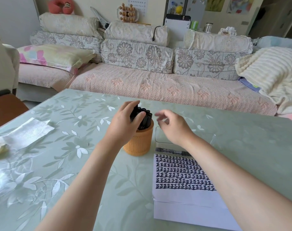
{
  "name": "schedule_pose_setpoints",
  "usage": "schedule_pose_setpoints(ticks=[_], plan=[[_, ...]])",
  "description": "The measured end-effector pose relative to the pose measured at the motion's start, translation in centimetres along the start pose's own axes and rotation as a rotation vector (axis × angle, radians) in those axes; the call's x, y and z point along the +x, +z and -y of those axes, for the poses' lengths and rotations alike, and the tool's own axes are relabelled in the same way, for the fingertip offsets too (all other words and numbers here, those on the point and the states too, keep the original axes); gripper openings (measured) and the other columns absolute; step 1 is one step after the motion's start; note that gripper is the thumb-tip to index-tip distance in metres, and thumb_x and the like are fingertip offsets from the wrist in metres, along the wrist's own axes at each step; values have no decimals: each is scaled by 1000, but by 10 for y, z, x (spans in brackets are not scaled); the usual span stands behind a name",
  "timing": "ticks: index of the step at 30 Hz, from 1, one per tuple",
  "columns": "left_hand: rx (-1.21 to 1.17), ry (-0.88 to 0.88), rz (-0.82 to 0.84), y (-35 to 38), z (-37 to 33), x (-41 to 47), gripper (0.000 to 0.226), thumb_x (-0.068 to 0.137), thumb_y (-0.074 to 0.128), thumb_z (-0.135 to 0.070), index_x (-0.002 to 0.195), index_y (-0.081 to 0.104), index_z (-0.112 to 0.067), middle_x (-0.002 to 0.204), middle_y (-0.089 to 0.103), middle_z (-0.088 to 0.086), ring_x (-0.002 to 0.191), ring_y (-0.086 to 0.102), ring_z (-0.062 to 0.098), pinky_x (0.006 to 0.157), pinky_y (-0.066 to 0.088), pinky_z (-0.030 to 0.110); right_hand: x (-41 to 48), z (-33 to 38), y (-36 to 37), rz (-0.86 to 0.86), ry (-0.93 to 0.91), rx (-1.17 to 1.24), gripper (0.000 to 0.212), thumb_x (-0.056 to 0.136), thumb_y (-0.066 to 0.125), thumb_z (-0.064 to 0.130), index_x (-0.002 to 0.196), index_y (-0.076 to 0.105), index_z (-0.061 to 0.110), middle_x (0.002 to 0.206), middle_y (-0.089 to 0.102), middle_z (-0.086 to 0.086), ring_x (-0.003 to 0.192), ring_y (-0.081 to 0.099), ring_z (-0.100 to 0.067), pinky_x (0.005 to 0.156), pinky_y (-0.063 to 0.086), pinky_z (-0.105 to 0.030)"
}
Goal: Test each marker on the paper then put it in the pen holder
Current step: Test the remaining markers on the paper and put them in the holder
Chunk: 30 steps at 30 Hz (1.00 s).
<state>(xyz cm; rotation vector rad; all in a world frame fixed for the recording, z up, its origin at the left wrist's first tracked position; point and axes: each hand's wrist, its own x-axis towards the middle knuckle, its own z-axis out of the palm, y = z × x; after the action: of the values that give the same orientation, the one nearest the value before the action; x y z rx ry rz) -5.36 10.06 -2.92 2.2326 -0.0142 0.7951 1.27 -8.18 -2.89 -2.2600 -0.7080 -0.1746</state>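
An orange woven pen holder point(138, 144) stands mid-table, packed with several black markers point(146, 120). My left hand point(125, 121) curls around the marker tops on the holder's left side. My right hand point(171, 125) hovers just right of the holder, blurred, fingers loosely curled and holding nothing. One more black marker point(171, 151) lies flat at the top edge of a stack of white paper point(183, 197), whose upper half is filled with rows of black marks. My right forearm crosses over the paper's right side.
A clear plastic box point(160, 135) sits behind the paper, partly hidden by my right wrist. A white tissue point(27, 133) lies at the table's left. A sofa with cushions runs along the far edge of the green floral table point(75, 164).
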Motion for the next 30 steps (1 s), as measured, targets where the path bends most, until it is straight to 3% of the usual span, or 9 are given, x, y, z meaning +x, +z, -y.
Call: schedule_pose_setpoints(ticks=[2, 5, 9, 13, 17, 20, 24, 30], plan=[[46, -9, 32, 0, 1, 0, 36, 96, 52, -37, 127, 60, -21, 125, 55, -10, 108, 51, 4, 85, 34, 14, -3, -11, -5, 160, 84, -232, 23, 99, 49, 23, 109, 70, 24, 112, 68, 5, 99, 62, -15, 91, 49, -32], [52, -28, 59, -2, 0, 1, 33, 95, 50, -38, 122, 63, -25, 122, 57, -11, 102, 51, 3, 85, 40, 21, -13, -25, -6, 379, 230, -469, 40, 100, 38, 44, 100, 70, 20, 105, 69, -5, 99, 62, -28, 89, 51, -39], [11, -66, 61, -2, -3, 1, 30, 94, 52, -34, 121, 63, -26, 119, 55, -11, 97, 47, 0, 83, 38, 18, -22, -28, -6, 413, 277, -470, 61, 98, 25, 58, 99, 71, 18, 108, 68, -9, 100, 60, -27, 95, 48, -40], [-49, -136, 5, 1, -8, 1, 26, 90, 55, -28, 115, 66, -27, 115, 55, -12, 97, 48, 0, 75, 31, 2, -25, -27, -7, 461, 313, -449, 65, 98, 19, 62, 85, 64, 18, 91, 66, -5, 90, 60, -25, 91, 48, -39], [-31, -121, -4, 2, -10, 1, 26, 91, 55, -30, 114, 66, -26, 115, 55, -11, 96, 48, 0, 77, 35, 9, -26, -25, -7, 459, 301, -462, 67, 99, 16, 62, 68, 52, 15, 75, 57, -4, 77, 57, -21, 84, 47, -38], [19, -89, 15, 2, -7, 0, 29, 93, 53, -34, 117, 65, -23, 118, 55, -10, 102, 49, 4, 84, 37, 20, -27, -21, -9, 413, 230, -483, 65, 100, 15, 60, 75, 54, 15, 76, 56, -3, 81, 57, -24, 77, 45, -38], [106, 44, -84, -1, -8, -3, 32, 94, 52, -33, 119, 65, -18, 122, 54, -7, 116, 44, 13, 95, 28, 18, -27, -15, -18, 275, 73, -573, 44, 101, 23, 55, 97, 48, 20, 89, 61, -2, 83, 55, -27, 70, 39, -38], [158, 358, -159, 2, -34, -22, 20, 87, 59, -14, 105, 67, -9, 107, 59, 2, 100, 48, 21, 90, 39, 26, -39, -1, -36, 249, 11, -503, 27, 99, 38, 30, 119, 56, 26, 124, 61, 3, 109, 57, -22, 88, 43, -36]])
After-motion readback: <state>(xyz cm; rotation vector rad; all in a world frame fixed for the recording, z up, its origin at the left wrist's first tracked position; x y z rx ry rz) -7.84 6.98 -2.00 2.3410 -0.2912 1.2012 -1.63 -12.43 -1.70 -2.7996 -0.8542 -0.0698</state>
